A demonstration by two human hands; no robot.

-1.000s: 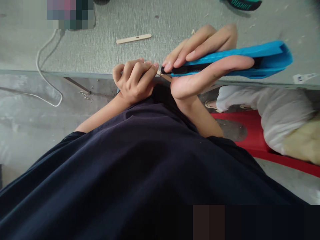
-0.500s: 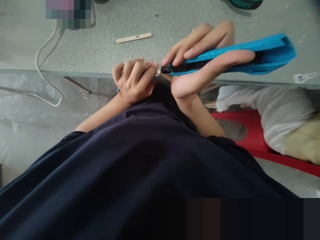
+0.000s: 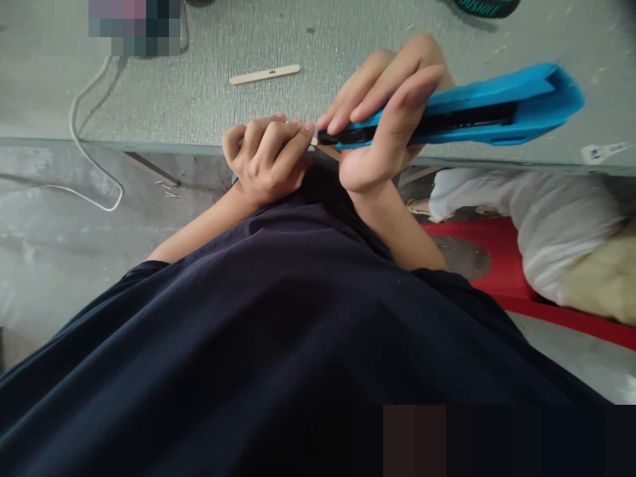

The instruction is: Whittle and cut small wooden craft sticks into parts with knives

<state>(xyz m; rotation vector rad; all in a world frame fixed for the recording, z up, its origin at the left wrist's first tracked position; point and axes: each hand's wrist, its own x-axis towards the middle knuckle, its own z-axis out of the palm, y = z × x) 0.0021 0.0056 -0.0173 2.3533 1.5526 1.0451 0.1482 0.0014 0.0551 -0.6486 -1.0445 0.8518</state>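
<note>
At the table's front edge, my left hand point(image 3: 268, 156) is closed with fingers curled, gripping a pale wooden stick point(image 3: 328, 152) that shows only in part between my hands. My right hand point(image 3: 392, 109) is wrapped round a blue utility knife point(image 3: 501, 109) with a black inner channel, its thumb bent up across the body. The knife's tip points left, close to my left fingertips and over the stick. Whether the blade touches the wood I cannot tell. Another flat wooden stick point(image 3: 265, 75), with a small dark slot at its middle, lies on the table beyond my left hand.
The grey textured table point(image 3: 209, 99) ends just beyond my body. A white cable point(image 3: 74, 112) hangs over its edge at left. A dark object with green lettering point(image 3: 487, 6) stands at the back. A person in grey trousers point(image 3: 561, 218) sits on a red stool point(image 3: 501, 265) at right.
My right thumb has drawn back from along the knife and now bends up across it. The knife and my right fingers have shifted slightly left. My left hand has hardly moved.
</note>
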